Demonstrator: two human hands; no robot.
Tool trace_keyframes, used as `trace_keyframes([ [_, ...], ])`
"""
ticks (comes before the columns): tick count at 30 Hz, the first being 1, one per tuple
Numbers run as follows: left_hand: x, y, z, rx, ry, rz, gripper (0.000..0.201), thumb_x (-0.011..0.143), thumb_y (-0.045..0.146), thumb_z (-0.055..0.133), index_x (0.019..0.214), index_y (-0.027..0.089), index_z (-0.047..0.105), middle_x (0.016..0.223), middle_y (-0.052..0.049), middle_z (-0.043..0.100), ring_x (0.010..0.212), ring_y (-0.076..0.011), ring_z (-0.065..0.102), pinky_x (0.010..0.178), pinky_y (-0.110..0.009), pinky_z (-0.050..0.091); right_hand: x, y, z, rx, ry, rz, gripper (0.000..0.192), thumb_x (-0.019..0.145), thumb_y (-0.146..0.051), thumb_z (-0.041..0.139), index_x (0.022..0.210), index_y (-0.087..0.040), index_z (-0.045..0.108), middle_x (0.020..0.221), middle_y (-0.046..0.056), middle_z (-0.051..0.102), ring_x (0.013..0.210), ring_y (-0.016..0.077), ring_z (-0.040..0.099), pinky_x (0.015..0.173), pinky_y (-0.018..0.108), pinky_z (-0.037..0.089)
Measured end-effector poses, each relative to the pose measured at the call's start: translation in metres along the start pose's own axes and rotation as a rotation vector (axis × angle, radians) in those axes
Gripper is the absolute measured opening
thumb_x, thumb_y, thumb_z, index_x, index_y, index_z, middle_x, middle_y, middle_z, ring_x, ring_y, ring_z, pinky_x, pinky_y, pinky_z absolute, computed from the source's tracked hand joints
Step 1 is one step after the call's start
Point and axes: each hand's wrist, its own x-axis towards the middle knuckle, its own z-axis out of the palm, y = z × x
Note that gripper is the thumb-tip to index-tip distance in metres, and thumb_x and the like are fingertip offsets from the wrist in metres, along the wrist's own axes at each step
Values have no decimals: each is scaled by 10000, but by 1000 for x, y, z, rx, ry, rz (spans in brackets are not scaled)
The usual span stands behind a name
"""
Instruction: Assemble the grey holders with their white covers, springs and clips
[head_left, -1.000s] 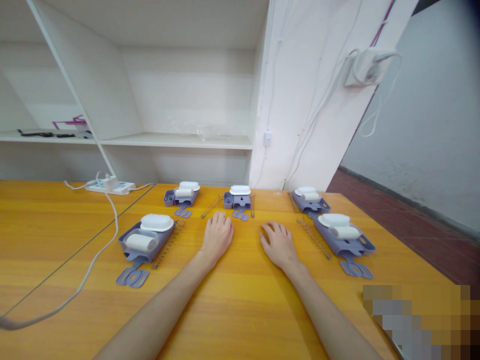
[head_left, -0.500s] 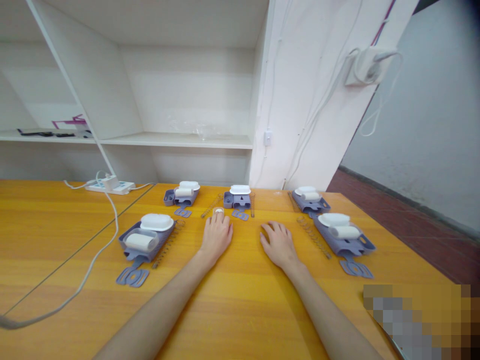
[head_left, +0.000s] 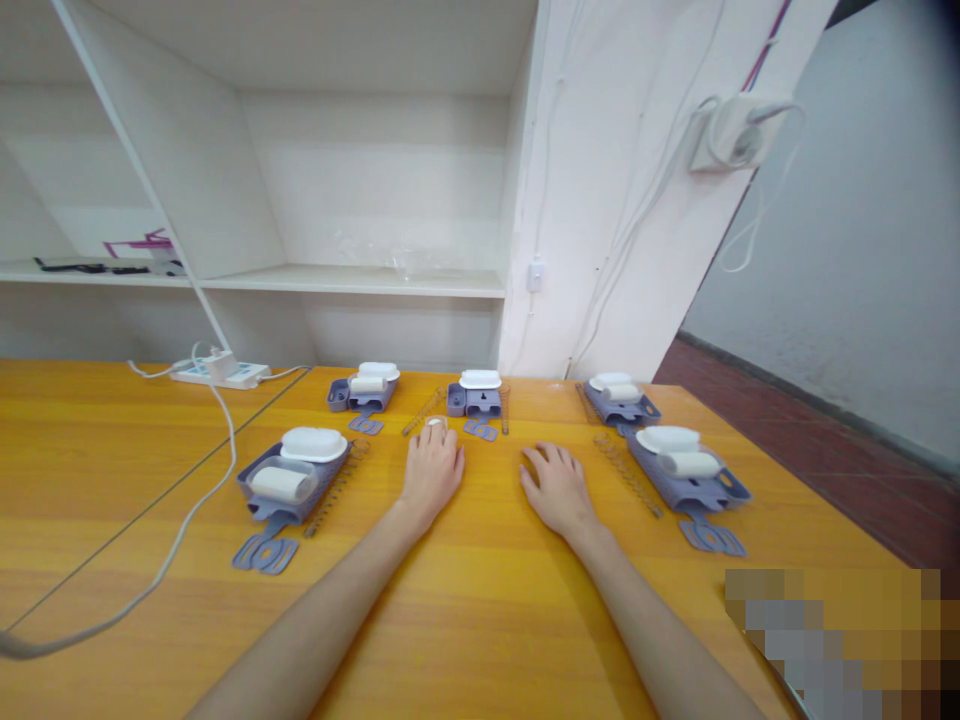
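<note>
My left hand (head_left: 433, 470) lies low over the wooden table with its fingers bent over a small white piece in a clear casing (head_left: 436, 423); most of that piece is hidden. Palm down on the table to the right rests my right hand (head_left: 556, 487), fingers loosely spread and holding nothing. Just beyond the left hand stands a grey-purple plastic holder (head_left: 484, 402) topped by a white oval dish (head_left: 481, 379). Beside it are a coiled spring (head_left: 425, 411) and a flat grey-purple piece with cut-outs (head_left: 481, 430).
More such sets surround my hands: a near-left holder (head_left: 324, 492), a far-left holder (head_left: 377, 399), a near-right holder (head_left: 679, 490) and a far-right holder (head_left: 634, 407). A power strip (head_left: 244, 375) and its white cable (head_left: 196, 512) lie left. White shelving (head_left: 360, 283) backs the table.
My left hand has shifted very slightly left and toward me, and the small white piece under its fingertips with it. The right hand stays in place.
</note>
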Motion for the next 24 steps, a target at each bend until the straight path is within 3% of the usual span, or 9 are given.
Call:
trace_keyframes([
  [11, 1, 1, -4, 27, 11, -20, 193, 870, 263, 411, 974, 157, 534, 1022, -113, 501, 951, -256, 435, 789, -385, 353, 0, 0, 0, -3, 2, 0, 322, 886, -338, 405, 1138, -227, 572, 1181, 86, 538, 1112, 231, 427, 948, 368, 281],
  [18, -1, 2, -5, 125, 5, -115, 153, 802, 144, 429, 909, 167, 536, 923, -109, 481, 896, -274, 437, 744, -407, 338, 0, -1, -1, -11, -2, 3, 322, 886, -337, 405, 1140, -231, 571, 1187, 86, 536, 1114, 233, 424, 947, 369, 280],
  [24, 1, 0, -9, 160, 24, -122, 185, 806, 123, 406, 920, 157, 548, 938, -120, 476, 928, -278, 434, 803, -438, 324, 0, 0, -2, -10, -5, 4, 325, 886, -338, 404, 1145, -233, 569, 1185, 88, 535, 1114, 234, 423, 946, 368, 279],
])
